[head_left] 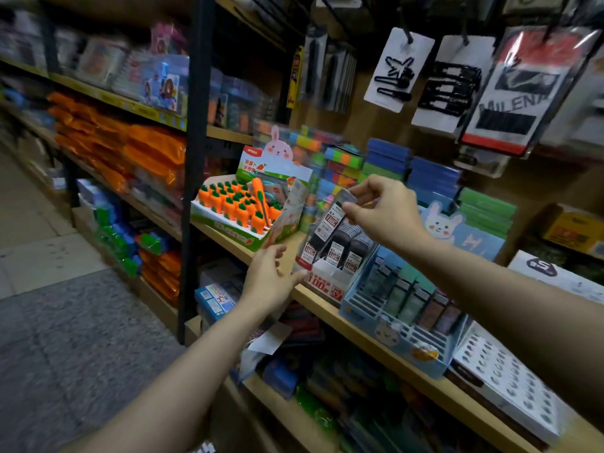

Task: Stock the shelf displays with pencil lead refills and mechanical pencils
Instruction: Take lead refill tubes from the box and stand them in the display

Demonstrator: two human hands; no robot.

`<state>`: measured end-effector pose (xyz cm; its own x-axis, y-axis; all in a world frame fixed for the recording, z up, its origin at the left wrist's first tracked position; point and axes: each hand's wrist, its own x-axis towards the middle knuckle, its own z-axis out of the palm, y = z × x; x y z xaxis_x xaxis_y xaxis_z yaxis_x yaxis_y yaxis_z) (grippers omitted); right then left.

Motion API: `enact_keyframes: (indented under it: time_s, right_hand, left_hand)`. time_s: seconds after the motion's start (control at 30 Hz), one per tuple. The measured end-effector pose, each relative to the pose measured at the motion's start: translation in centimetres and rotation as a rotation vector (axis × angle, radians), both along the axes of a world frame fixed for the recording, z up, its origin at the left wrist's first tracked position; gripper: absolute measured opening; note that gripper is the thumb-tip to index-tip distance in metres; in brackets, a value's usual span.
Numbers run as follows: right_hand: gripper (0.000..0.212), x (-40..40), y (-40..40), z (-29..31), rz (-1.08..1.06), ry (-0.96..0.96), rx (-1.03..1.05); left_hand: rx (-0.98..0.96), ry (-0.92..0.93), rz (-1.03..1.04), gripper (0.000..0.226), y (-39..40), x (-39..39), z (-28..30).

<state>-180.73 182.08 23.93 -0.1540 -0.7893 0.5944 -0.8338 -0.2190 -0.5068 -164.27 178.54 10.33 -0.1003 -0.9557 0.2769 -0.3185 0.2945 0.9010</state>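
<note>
The fingers [351, 212] of the right hand [382, 212] pinch a lead refill pack [328, 223] near its top end, thumb below and the other fingers curled above it. The pack is dark with a white label and it hangs tilted, its lower end just over the row of the same packs. These packs stand upright in a white display box [327, 277] with red print on its front, which stands on the wooden shelf [313, 300].

The left hand [273, 277] is lower and to the left. Its fingers are relaxed and a little spread, and the fingertips [299, 274] are at the left front corner of the white display box. I cannot tell if they truly touch it, and they are not curled around anything.

Just to the right of this box stands a light blue display box [405, 335] with a rabbit face on the front; slim packs in green and brown tones stand in its slots. To the left on the same shelf is a green and white box of carrot erasers [235, 207], with a rabbit picture on its back card. Behind the boxes there are stacks of colourful blocks [343, 171]. Above, cards of black hair clips [397, 70] hang from hooks. Farther left, orange packages [130, 148] lie on another shelf, blurred.
</note>
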Motion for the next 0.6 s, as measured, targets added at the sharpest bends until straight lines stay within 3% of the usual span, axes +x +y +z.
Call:
enact_keyframes:
  time_s: [0.2, 0.4, 0.6]
  right_hand:
    - [0.014, 0.5, -2.6, -1.6, -0.049, 0.192, 0.036]
    - [0.023, 1.4, -2.8, -3.2, -0.009, 0.432, 0.034]
    - [0.021, 2.0, -2.7, -4.4, -0.046, 0.533, 0.04]
  left_hand:
    - [-0.113, -0.06, 0.004, 0.06, -0.6, -2.1, -0.8]
    - [-0.136, 0.048, 0.072, 0.053, -0.7, -3.1, -1.6]
    - [-0.125, 0.097, 0.086, 0.052, -0.7, -3.3, -1.8]
